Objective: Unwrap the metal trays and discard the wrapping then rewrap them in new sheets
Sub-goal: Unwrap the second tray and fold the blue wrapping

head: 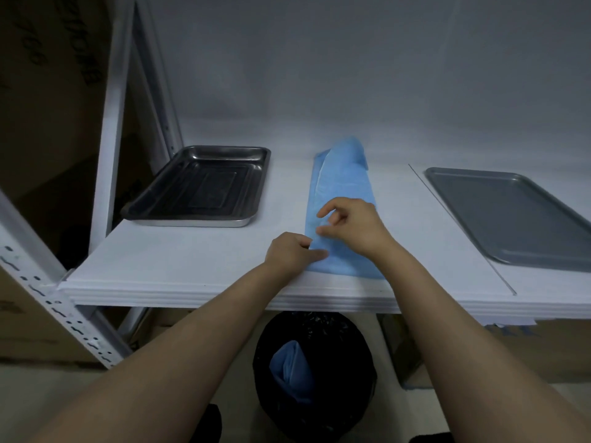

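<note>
Metal trays: two, both bare, set well apart on the white shelf [160, 260].
- Flat tray [511, 215]: grey and shallow, at the right end.
- Deep tray [198, 187]: darker, with a raised rim, at the left end by the rack upright.
- Bin [348, 343]: black-lined, on the floor under the shelf's front edge. A wad of blue discarded wrapping [291, 369] sits inside it, so the unwrapping appears to be done.
- New sheet [342, 183]: blue, folded into a long narrow strip. It lies between the trays, running from the front edge towards the wall, with its far end humped up.
- Right hand [355, 225]: fingers curled, with thumb and forefinger seemingly nipping a top layer at the strip's left edge.
- Left hand [289, 251]: fingers curled, pinching the near left corner of the same strip.

Step in hand, as judged: opening the fresh sheet.
- Separate a single layer before pulling, because thin folded plies tend to cling together.
- Keep one hand anchoring the lower ply while the other draws the top ply sideways over the bare shelf.
- Spread the sheet fully flat and smooth out the humped far end.
- Only then bring a tray onto its middle.
</note>
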